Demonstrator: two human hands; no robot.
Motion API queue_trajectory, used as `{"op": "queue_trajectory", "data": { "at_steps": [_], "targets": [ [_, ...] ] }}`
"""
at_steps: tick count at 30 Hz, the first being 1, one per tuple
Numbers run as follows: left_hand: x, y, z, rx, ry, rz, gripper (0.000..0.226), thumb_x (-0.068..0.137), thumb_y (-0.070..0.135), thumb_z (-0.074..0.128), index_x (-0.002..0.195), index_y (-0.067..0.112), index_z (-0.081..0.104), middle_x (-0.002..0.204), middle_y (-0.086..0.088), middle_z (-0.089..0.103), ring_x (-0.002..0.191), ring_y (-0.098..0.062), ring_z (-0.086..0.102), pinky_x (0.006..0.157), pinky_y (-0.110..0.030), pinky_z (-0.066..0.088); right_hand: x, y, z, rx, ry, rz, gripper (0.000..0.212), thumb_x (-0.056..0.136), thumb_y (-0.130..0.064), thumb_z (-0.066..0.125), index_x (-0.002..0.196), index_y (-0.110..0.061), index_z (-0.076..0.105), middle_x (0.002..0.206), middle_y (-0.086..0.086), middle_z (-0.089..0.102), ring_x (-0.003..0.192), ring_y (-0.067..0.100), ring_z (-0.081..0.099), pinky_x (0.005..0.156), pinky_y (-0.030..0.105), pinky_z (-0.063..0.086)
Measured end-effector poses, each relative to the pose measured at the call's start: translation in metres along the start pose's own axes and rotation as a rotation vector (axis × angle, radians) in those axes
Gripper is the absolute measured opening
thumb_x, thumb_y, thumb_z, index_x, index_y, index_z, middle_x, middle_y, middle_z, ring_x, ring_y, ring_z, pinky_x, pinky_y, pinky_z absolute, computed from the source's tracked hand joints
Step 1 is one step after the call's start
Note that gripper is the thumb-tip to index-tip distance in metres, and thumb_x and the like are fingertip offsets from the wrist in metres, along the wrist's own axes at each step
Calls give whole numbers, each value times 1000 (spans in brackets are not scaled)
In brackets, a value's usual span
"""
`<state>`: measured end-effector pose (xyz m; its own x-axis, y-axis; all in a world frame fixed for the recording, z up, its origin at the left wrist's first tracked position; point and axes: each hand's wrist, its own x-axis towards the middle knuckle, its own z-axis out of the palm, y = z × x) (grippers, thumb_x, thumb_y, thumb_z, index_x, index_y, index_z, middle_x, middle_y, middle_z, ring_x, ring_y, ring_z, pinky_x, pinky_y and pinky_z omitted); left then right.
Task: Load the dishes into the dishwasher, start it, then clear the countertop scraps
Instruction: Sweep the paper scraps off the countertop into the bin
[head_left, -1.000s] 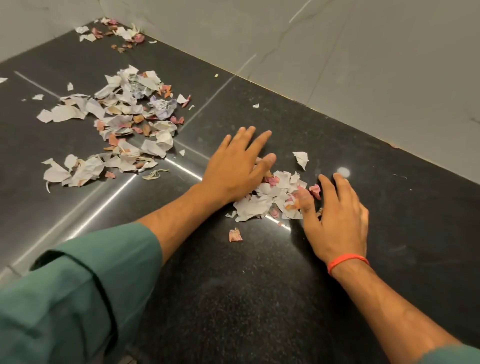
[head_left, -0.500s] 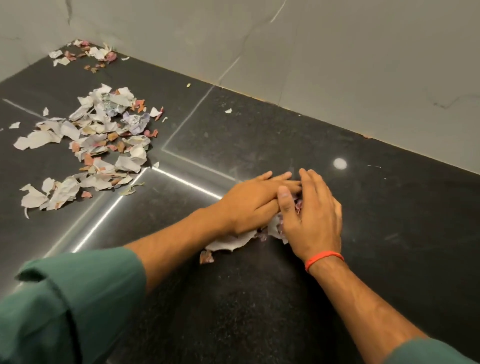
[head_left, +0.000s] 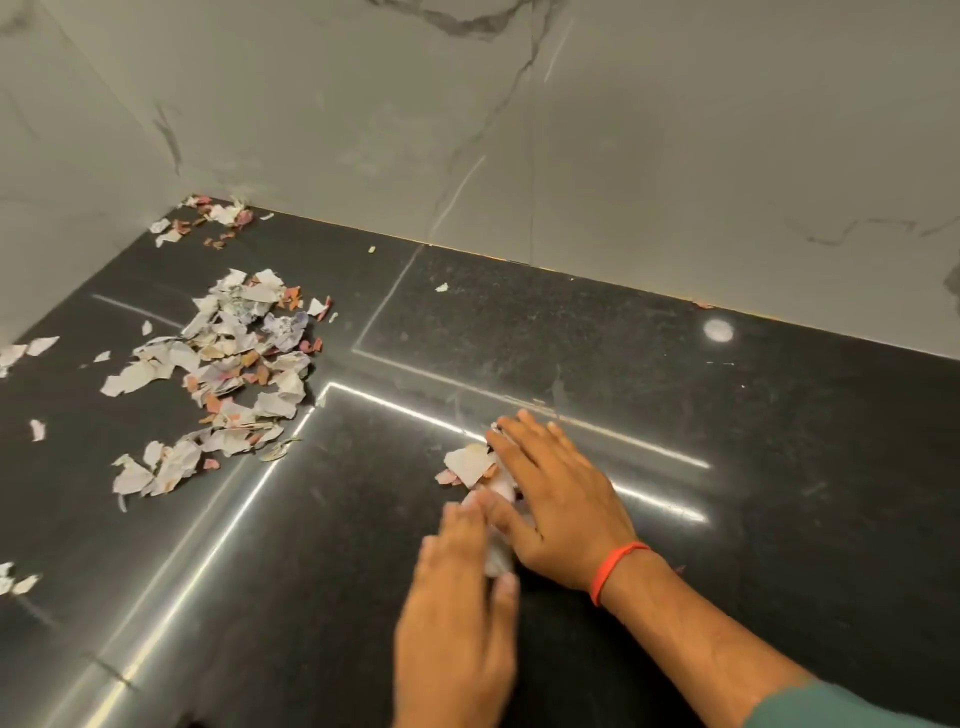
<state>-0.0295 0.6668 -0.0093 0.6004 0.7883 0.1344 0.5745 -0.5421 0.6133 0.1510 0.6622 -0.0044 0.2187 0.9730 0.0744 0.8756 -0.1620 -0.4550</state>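
the right hand (head_left: 558, 499) lies flat and the left hand (head_left: 457, 613), blurred, cups loosely, neither grip closed, around a small scrap heap (head_left: 475, 465) at 5 o'clock on the dark surface (head_left: 675, 415); press palms low so no scraps slip out.

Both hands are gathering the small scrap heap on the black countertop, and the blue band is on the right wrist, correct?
One slip: the band on the right wrist is orange-red, not blue, as the head view shows. The rest holds: the left hand and right hand are gathering the small scrap heap on the black countertop.
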Motion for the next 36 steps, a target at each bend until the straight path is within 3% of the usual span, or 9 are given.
{"op": "queue_trajectory", "data": {
  "at_steps": [4,8,13,18,21,24,28,32,36],
  "targets": [
    [3,15,1,-105,4,-43,64,105,40,42,163,41,12,169,25,10,153,3,18,119,-18,29,0,4,2,107,25,-19,68,101,-61,26,156,-24,34,164,-4,29,153,9,19,124,39,22],
    [3,15,-10,-334,142,-147,54,104,41,46,157,36,35,168,18,20,153,1,19,116,-7,20,1,2,-1,160,45,20,68,101,-63,26,155,-23,36,162,-4,31,150,9,25,122,39,29],
    [73,-14,-7,-83,72,-267,59,103,52,33,159,32,31,169,10,22,156,-5,10,129,-39,14,0,5,1,257,79,53,73,99,-68,23,154,-23,37,161,-4,34,147,11,33,116,41,38],
    [110,-5,0,98,-266,67,65,103,47,19,162,21,28,169,2,25,159,-17,7,129,-44,8,1,7,4,380,165,60,77,98,-69,23,151,-17,43,159,0,39,146,11,35,119,36,34],
    [80,7,5,74,-316,210,60,104,32,31,162,20,27,169,0,27,158,-13,14,129,-40,11,2,9,6,375,154,67,84,96,-73,18,148,-15,49,156,1,44,145,12,37,120,30,30],
    [40,16,1,-50,-291,208,57,101,23,39,157,16,38,164,1,37,153,-7,26,128,-41,17,1,10,7,354,165,27,79,99,-69,19,134,-14,63,145,3,56,141,14,43,120,28,27],
    [-11,17,-9,-292,-102,-23,49,106,29,40,155,26,43,163,17,35,151,-2,28,124,-36,29,-7,10,5,362,118,10,58,102,-55,30,125,-19,70,142,-4,59,140,3,40,121,37,29],
    [-48,7,-17,-253,144,-248,48,105,41,37,150,32,48,159,26,35,150,1,29,122,-34,32,-35,9,-2,414,18,-52,55,102,-54,33,127,-22,69,145,-9,56,142,-6,34,123,35,26],
    [-68,6,-14,-22,44,-152,53,107,45,33,157,31,37,165,24,25,155,-2,20,125,-34,19,-76,5,-8,355,-79,-166,56,103,-57,36,140,-23,60,153,-13,46,147,-4,26,123,36,24]
  ]
}}
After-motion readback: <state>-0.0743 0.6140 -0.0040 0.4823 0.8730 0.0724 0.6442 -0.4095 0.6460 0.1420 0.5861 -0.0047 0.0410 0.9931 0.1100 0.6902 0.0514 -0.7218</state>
